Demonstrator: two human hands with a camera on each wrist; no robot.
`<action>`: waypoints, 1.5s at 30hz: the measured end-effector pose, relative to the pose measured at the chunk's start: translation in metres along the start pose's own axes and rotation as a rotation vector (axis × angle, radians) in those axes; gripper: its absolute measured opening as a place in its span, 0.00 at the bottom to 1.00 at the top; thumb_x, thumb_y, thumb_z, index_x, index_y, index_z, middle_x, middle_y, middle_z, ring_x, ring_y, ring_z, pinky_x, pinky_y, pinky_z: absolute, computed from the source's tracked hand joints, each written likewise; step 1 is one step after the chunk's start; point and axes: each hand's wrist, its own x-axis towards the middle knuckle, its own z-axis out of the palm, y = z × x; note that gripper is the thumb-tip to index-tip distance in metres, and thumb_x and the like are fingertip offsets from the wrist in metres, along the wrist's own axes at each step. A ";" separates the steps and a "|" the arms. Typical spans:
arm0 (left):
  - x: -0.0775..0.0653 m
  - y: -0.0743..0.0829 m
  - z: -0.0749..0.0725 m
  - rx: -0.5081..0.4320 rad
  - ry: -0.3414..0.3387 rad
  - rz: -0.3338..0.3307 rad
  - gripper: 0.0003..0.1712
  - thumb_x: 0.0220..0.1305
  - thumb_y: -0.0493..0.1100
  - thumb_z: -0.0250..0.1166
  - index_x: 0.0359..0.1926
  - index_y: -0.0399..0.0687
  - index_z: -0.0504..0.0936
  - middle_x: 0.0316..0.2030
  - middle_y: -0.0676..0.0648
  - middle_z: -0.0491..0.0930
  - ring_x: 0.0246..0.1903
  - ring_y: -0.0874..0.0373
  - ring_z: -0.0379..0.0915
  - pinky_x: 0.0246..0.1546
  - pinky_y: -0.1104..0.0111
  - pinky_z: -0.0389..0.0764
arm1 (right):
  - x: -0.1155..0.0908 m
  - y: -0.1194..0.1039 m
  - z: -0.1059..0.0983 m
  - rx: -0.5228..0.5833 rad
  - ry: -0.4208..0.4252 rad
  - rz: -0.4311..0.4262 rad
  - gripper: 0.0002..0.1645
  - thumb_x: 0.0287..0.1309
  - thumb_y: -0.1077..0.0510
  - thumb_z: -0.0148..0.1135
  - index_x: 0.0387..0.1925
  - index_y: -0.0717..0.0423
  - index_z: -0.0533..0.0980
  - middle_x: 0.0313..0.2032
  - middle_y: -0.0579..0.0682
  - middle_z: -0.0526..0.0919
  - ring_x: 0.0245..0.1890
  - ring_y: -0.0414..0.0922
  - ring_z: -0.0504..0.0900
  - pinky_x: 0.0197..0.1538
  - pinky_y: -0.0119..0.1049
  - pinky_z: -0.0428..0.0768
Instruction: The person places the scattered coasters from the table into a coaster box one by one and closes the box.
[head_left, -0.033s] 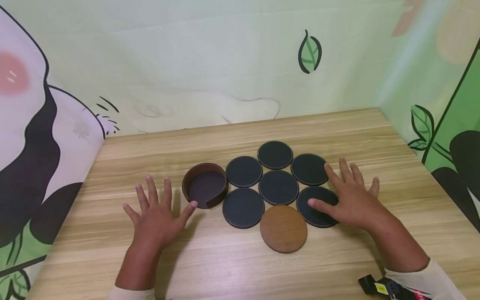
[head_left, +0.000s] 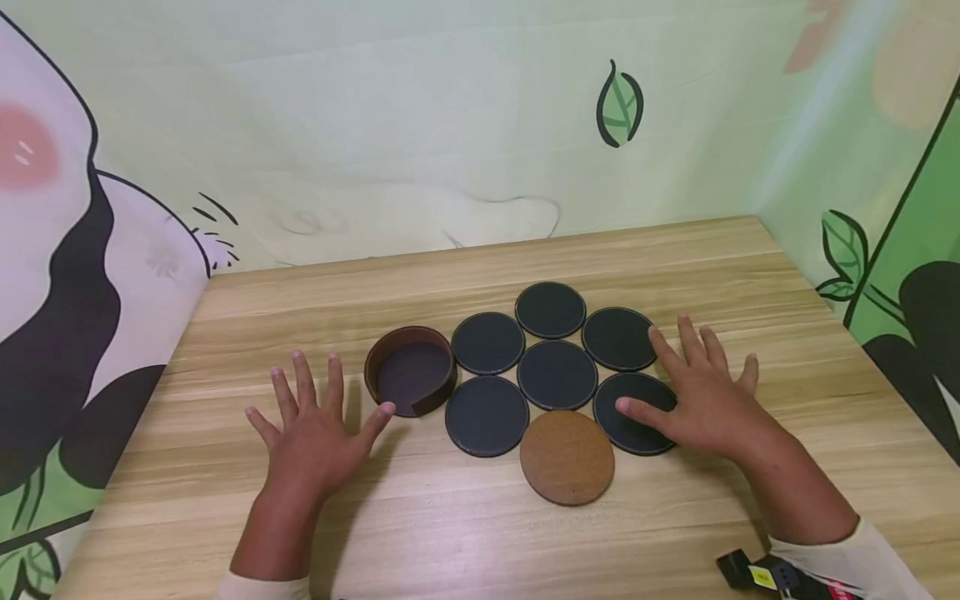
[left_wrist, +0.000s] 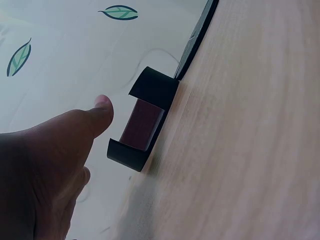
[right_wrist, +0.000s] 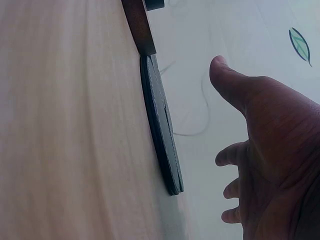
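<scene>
Several round black coasters with stitched edges lie flat in a cluster, one of them in the middle (head_left: 557,375). At the cluster's near side lies a plain brown disc (head_left: 567,457). A round holder (head_left: 411,372) with a dark brown inside and a gap in its wall touches the cluster's left. My left hand (head_left: 315,437) hovers left of the holder, fingers spread, its thumb close to the rim. Above the right-hand black coaster (head_left: 630,425) hangs the thumb of my right hand (head_left: 708,404), fingers spread too. In the wrist views both hands are off the table and hold nothing.
The wood-grain table (head_left: 420,533) runs back to a pale wall (head_left: 375,150) printed with leaves. A panda print covers the left side (head_left: 142,250). Below the right sleeve (head_left: 847,554) a black strapped device (head_left: 780,575) is partly in view.
</scene>
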 end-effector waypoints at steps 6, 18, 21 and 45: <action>0.000 0.000 -0.001 0.001 0.002 0.001 0.67 0.71 0.87 0.44 0.90 0.51 0.34 0.85 0.33 0.12 0.84 0.23 0.09 0.69 0.14 0.18 | 0.000 0.000 0.000 -0.002 0.002 -0.001 0.71 0.63 0.20 0.64 0.88 0.56 0.50 0.87 0.73 0.37 0.84 0.82 0.39 0.67 0.96 0.34; 0.003 -0.003 0.003 -0.019 0.004 0.085 0.70 0.68 0.83 0.58 0.90 0.48 0.39 0.87 0.28 0.24 0.85 0.20 0.20 0.68 0.11 0.26 | -0.001 -0.003 0.000 -0.016 0.024 -0.034 0.72 0.61 0.19 0.67 0.88 0.56 0.51 0.85 0.74 0.48 0.78 0.78 0.57 0.58 0.82 0.62; 0.005 -0.006 0.006 -0.068 -0.013 0.114 0.69 0.68 0.80 0.63 0.90 0.47 0.41 0.87 0.27 0.29 0.85 0.19 0.22 0.67 0.10 0.26 | -0.002 -0.004 -0.001 -0.023 0.018 -0.038 0.73 0.59 0.18 0.68 0.88 0.55 0.52 0.83 0.74 0.54 0.76 0.77 0.60 0.59 0.82 0.64; 0.024 -0.025 0.028 -0.394 0.009 0.228 0.61 0.71 0.67 0.72 0.90 0.60 0.46 0.86 0.33 0.55 0.86 0.24 0.37 0.67 0.13 0.20 | -0.010 -0.015 0.002 -0.087 -0.058 -0.063 0.79 0.42 0.21 0.82 0.86 0.54 0.60 0.71 0.76 0.73 0.69 0.73 0.74 0.65 0.81 0.71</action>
